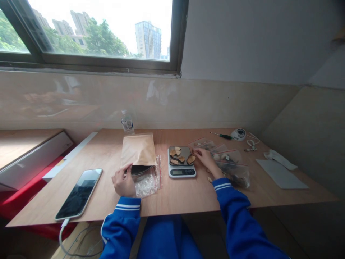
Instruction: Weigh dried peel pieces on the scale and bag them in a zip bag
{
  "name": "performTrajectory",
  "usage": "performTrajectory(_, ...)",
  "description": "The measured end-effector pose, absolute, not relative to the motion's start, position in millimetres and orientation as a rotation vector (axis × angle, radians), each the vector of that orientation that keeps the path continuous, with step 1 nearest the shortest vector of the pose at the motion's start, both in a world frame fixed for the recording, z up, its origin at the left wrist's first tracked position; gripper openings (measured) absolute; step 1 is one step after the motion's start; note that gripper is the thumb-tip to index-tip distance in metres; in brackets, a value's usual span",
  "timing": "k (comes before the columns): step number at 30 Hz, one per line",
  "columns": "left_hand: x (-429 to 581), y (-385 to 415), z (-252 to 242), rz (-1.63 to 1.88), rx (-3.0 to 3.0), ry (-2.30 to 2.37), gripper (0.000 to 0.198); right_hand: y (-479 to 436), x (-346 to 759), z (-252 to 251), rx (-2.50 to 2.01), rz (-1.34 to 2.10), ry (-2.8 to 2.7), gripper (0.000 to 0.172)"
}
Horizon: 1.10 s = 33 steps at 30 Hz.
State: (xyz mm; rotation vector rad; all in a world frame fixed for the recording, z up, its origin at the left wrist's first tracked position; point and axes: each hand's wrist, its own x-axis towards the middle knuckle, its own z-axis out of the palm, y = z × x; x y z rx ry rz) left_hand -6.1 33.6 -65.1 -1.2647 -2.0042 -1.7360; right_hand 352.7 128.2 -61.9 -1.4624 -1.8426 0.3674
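Observation:
My left hand (124,182) pinches the opening edge of a brown kraft paper pouch (138,148), whose mouth faces me and shows a dark inside. Under it lie clear zip bags (147,183). Right of the pouch is a small digital kitchen scale (182,173) with several dried brown slices (181,158) on its metal plate. At the plate's right edge, my right hand (205,160) has its fingertips closed on what looks like a small dried slice, mostly hidden by the fingers. The scale's display is too small to read.
Zip bags with dark and pale dried pieces (234,172) lie beyond my right forearm. A screwdriver (225,136), a white dome camera (238,134) and a white sheet (281,174) sit further right. A phone (79,194) on a cable is at left; a bottle (127,123) stands behind.

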Motion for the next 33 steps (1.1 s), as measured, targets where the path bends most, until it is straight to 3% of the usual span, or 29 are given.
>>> performTrajectory(8, -6.1, 32.9, -65.0, -1.747, -1.269, -2.002, 0.026, 129.3, 328.2, -44.3, -1.329, 0.768, -1.655, 0.030)
performTrajectory(18, -7.8, 34.0, -68.8, -1.740, -1.274, -2.030, 0.022, 114.0, 324.5, -36.7, -1.373, 0.498, -1.709, 0.029)
performTrajectory(25, -6.8, 32.7, -66.0, -1.744, -1.269, -2.015, 0.022, 65.8, 313.3, -25.7, -1.421, 0.252, -2.101, 0.022)
performTrajectory(30, -5.8, 32.7, -64.6, -1.750, -1.263, -2.044, 0.022, 59.4, 306.6, -26.7, -1.452, 0.219, -2.123, 0.004)
performTrajectory(33, -6.4, 33.4, -65.7, -1.756, -1.268, -2.035, 0.023, 64.6, 305.9, -22.9, -1.425, 0.256, -2.050, 0.005)
